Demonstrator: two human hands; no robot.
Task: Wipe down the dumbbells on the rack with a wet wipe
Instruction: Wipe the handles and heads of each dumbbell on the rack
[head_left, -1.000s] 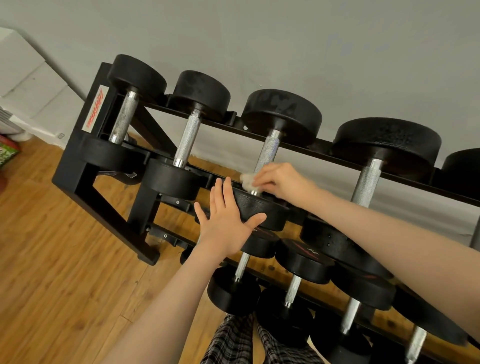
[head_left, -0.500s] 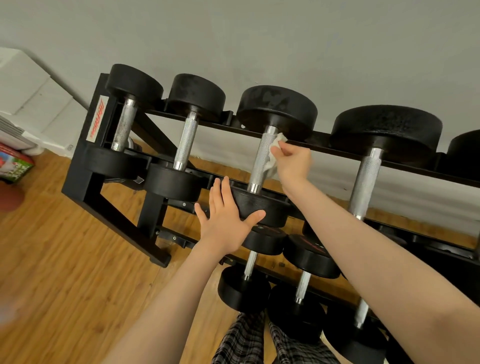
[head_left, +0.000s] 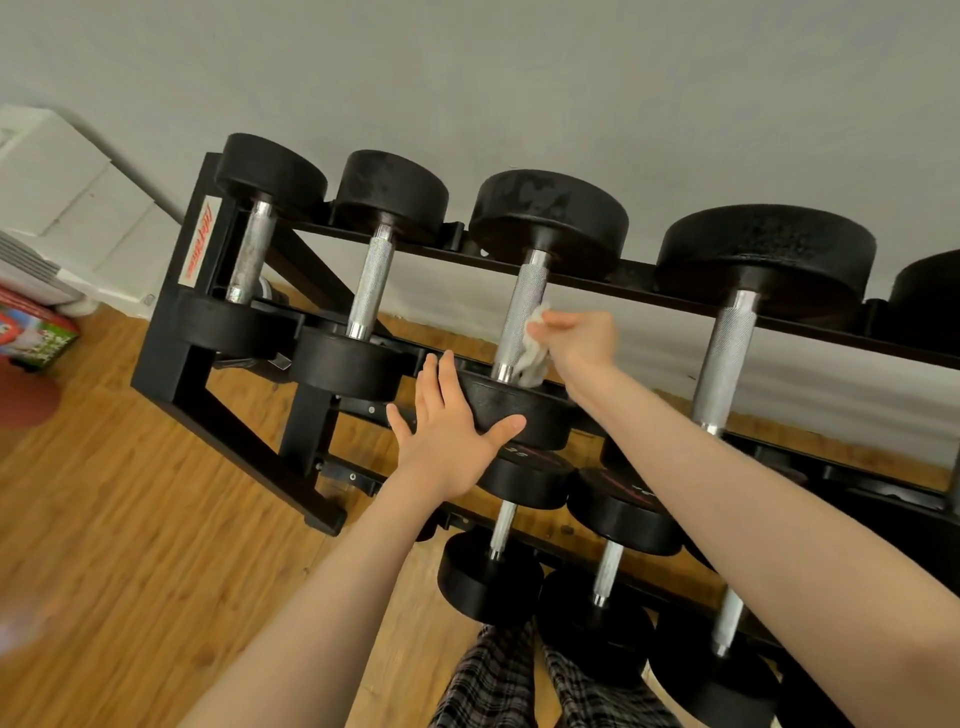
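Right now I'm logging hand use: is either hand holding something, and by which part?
The right hand holds the wet wipe, bunched in its grip against the dumbbell handle. The left hand holds nothing, resting flat on that dumbbell's near head.

At the right edge of the frame, the fifth top-row dumbbell (head_left: 927, 296) is cut off, showing only part of its dark head. The right hand (head_left: 582, 343) covers most of the wet wipe (head_left: 532, 353), and its fingers are out of sight behind the knuckles. The left hand (head_left: 452, 436) masks part of the near head of the third dumbbell (head_left: 524, 312). The red lettering on the rack (head_left: 171, 364) label, upper left, is too small to read. The lower left corner of the frame is blurred.
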